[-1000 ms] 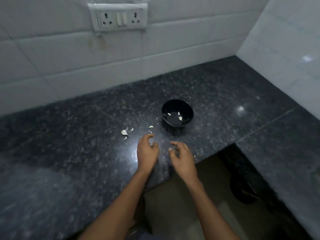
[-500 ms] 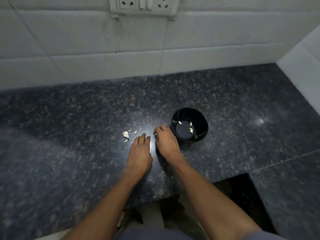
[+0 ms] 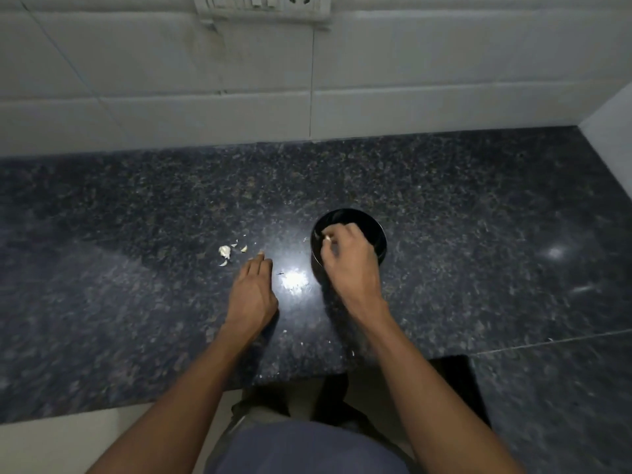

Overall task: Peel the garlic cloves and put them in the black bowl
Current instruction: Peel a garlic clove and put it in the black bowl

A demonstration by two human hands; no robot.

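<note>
A small black bowl [image 3: 372,227] stands on the dark granite counter [image 3: 478,217], right of centre. My right hand [image 3: 349,265] is over the bowl and covers most of its inside. Its fingertips pinch a small white garlic clove [image 3: 327,238] above the bowl's left part. My left hand [image 3: 253,292] rests flat on the counter with straight fingers and holds nothing. Just beyond its fingertips lie a garlic piece [image 3: 224,250] and a few bits of white peel [image 3: 243,248].
White tiled walls rise behind the counter and at the far right. A switch and socket plate [image 3: 261,5] hangs on the back wall. The counter's front edge runs under my forearms, with a cutout at the lower right [image 3: 455,381].
My right hand has moved from the counter beside the bowl to over the bowl, carrying a clove. My left hand has stayed flat near the peel scraps. The view has shifted leftward.
</note>
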